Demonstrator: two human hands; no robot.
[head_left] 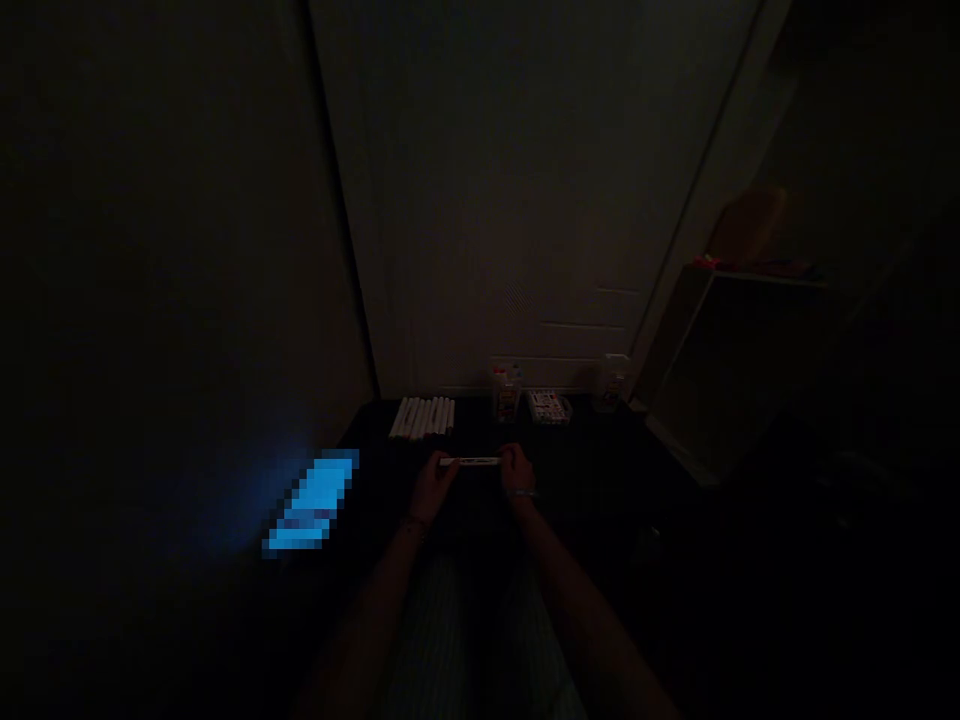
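A white marker (478, 461) is held level over the dark table, stretched between my two hands. My left hand (433, 484) pinches its left end, and my right hand (518, 470) is closed round its right end. Beyond my left hand, several white markers (422, 417) lie side by side in a row. Farther back, past my right hand, stands a clear container (506, 395) with some coloured tips showing at its top. Beside it lies a pack with a printed pattern (549, 407), its contents too dim to make out.
The dark table (592, 465) stands against a pale panel. Another clear container (613, 382) is at its back right corner. A glowing blue screen (311, 503), pixelated, is at the left. A shelf unit (697, 330) rises at the right. The room is very dim.
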